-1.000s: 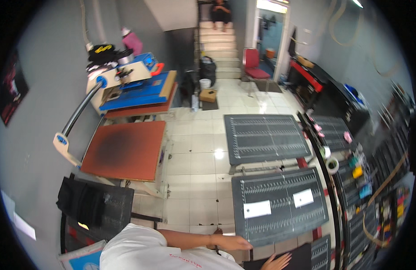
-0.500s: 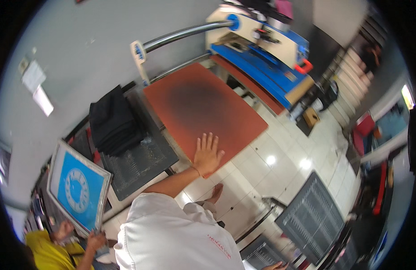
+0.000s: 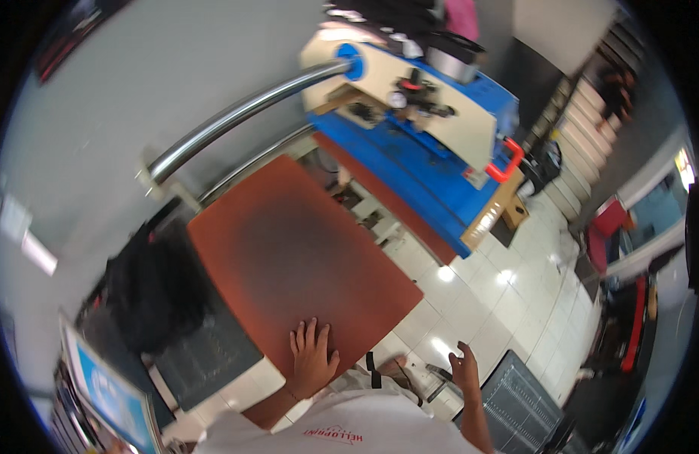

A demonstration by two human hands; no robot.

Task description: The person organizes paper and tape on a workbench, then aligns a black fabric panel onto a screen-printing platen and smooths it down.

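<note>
My left hand (image 3: 314, 362) lies palm down, fingers spread, on the near edge of a reddish-brown heat press pad (image 3: 364, 276) with a dark scorched-looking middle. Nothing is held in it. Over the tiled floor to the right, my right hand (image 3: 464, 368) is raised, its fingers apart and slightly bent, with no object visible in it. Beyond the pad stands the heat press (image 3: 410, 163), with a blue plate, a cream body and a red handle (image 3: 507, 160). A thick metal tube (image 3: 243, 113) runs from the press toward the wall at the left.
Left of the pad, a pile of folded black cloth (image 3: 149, 291) rests on a dark printing board (image 3: 213, 359). A framed blue screen (image 3: 111, 390) stands at lower left. Another dark board (image 3: 516, 401) is at lower right. Stairs (image 3: 584, 144) rise at the far right.
My view has turned, and the press now appears nearer. My right hand has risen from the lower edge into fuller view. My left hand stays flat on the pad.
</note>
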